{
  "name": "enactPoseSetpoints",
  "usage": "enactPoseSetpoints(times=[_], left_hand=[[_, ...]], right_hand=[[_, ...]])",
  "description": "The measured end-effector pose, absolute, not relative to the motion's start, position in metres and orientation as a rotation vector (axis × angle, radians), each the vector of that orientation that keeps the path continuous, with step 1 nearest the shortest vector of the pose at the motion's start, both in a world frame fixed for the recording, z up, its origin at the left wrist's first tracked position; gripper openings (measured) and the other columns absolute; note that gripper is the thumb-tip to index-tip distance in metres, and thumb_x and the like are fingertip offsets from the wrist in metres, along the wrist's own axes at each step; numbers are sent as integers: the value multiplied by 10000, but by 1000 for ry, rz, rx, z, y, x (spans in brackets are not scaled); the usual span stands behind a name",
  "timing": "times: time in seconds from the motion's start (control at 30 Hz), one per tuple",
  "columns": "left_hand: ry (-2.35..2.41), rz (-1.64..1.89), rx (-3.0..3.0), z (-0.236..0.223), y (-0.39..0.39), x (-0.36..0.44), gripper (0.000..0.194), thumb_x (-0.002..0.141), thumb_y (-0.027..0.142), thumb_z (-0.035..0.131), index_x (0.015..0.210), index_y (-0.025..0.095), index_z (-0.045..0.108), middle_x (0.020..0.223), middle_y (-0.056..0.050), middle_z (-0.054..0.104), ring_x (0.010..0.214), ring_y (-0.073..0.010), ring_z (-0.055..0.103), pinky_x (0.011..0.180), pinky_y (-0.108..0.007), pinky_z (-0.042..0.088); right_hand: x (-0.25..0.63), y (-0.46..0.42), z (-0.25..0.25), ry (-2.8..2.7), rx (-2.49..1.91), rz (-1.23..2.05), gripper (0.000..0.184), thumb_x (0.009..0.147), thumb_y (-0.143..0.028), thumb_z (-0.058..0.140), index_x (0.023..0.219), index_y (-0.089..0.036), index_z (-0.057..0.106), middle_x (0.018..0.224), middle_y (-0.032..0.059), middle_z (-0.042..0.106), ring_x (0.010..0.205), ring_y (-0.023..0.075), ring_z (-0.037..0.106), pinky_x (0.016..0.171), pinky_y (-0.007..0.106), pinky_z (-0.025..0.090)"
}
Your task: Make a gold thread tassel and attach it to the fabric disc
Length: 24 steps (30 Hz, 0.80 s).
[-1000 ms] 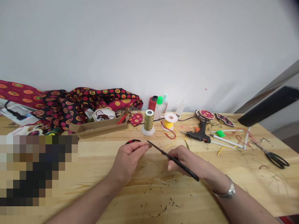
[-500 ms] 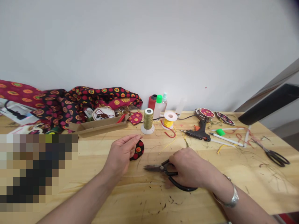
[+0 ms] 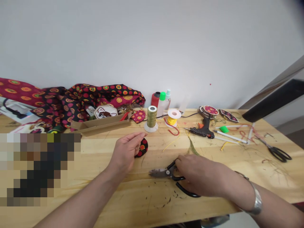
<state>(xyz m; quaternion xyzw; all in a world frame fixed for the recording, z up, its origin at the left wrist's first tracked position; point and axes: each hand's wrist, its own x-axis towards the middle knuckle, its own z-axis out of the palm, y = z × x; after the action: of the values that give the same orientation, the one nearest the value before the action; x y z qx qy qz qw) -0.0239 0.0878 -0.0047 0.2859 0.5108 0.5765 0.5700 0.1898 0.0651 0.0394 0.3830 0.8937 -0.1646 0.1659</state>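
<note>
My left hand (image 3: 127,150) is closed in a pinch, holding a small round piece (image 3: 142,148) covered in black fabric with red dots and a flower. Most of that piece is hidden behind the fingers. My right hand (image 3: 201,174) is closed round the black handles of a pair of scissors (image 3: 161,173), low over the table, with the short blades together and pointing left towards my left hand. A green thread tassel (image 3: 193,146) with a yellow cord lies just beyond my right knuckles.
Thread spools (image 3: 152,118), a yellow cord reel (image 3: 174,116) and bottles (image 3: 161,104) stand along the wall. A glue gun (image 3: 204,130) and second scissors (image 3: 279,154) lie right. Patterned cloth (image 3: 78,98) and a cardboard tray (image 3: 104,125) are left. Dark scraps (image 3: 167,201) dot the wooden table (image 3: 118,202).
The view has shifted slightly. My right hand and the scissors have moved a little right and nearer to me, uncovering more of the green tassel. My left hand still pinches the round fabric piece.
</note>
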Motion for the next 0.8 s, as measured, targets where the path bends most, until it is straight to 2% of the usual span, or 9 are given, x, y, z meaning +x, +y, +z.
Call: enactPoseSetpoints(times=[0.07, 0.23, 0.4, 0.63, 0.8], left_hand=[[1186, 1349, 676, -3, 87, -24, 253, 573, 288, 802, 705, 88, 722, 444, 93, 323, 406, -18, 214, 395, -170, 135], [1160, 1353, 692, -2, 85, -22, 242, 593, 283, 789, 730, 93, 727, 446, 86, 340, 412, -22, 229, 398, -169, 152], [1161, 1352, 699, 0, 84, -20, 210, 609, 272, 779, 712, 99, 719, 436, 87, 348, 412, -24, 233, 401, -172, 151], [1153, 1338, 688, -1, 84, -20, 193, 612, 268, 779, 680, 104, 704, 429, 83, 385, 405, -20, 245, 403, -171, 154], [1163, 1326, 693, -1, 83, -18, 196, 610, 274, 780, 681, 105, 710, 434, 79, 397, 403, -18, 253, 402, -170, 161]], right_hand=[[190, 64, 46, 2522, 1065, -481, 157, 702, -110, 580, 834, -125, 664, 866, 127, 683, 759, 247, 659, 614, 309, 479], [180, 71, 58, 2559, 994, -334, 112, 723, -73, 577, 761, -149, 651, 759, 72, 661, 641, 191, 611, 564, 283, 420], [159, 92, 38, 3003, 706, -215, 171, 810, -46, 509, 835, -170, 624, 844, 54, 605, 820, 181, 513, 688, 282, 391], [150, 94, 21, 3069, 584, -130, 169, 846, -70, 515, 828, -190, 632, 1006, 65, 555, 913, 201, 419, 709, 308, 362], [151, 95, 14, 3103, 617, -225, 135, 888, -171, 529, 806, -173, 636, 1003, 66, 560, 957, 200, 405, 795, 322, 371]])
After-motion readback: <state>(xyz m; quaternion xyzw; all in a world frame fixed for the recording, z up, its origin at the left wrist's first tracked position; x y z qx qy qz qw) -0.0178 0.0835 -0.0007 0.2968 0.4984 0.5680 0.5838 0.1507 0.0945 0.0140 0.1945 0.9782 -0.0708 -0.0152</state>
